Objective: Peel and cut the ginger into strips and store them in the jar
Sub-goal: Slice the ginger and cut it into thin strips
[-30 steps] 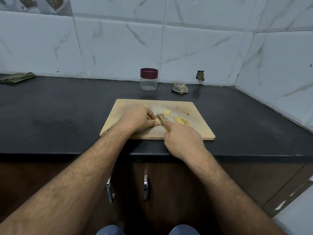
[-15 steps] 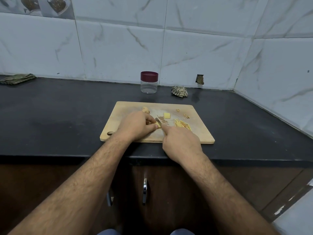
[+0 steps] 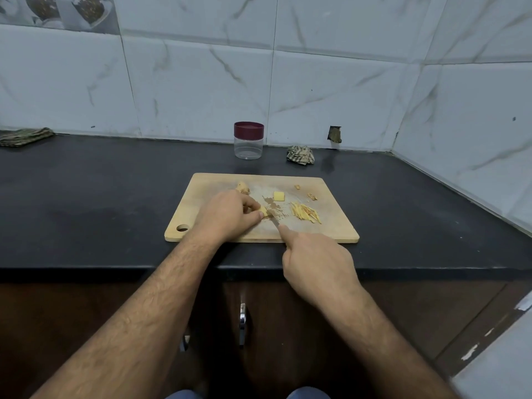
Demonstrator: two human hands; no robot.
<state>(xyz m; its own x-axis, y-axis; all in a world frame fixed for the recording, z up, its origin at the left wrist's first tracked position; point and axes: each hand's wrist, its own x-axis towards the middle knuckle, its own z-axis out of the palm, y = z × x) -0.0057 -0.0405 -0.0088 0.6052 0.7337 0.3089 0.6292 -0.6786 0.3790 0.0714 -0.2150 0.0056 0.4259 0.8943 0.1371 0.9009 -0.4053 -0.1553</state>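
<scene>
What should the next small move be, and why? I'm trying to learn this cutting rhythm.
Probably press the knife down through the ginger piece for another thin slice: the left hand pinches that piece on the cutting board, the right hand holds the blade beside it, and cut strips already lie alongside.

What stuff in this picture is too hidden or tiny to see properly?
- Knife: head view; the right hand covers its handle, and only part of the blade shows.
- Ginger piece: the left hand pinches it and hides most of it.
- Jar: far off at the wall; too small to tell whether anything is inside.
- Small bits on the cutting board: too tiny to tell peel from ginger.
</scene>
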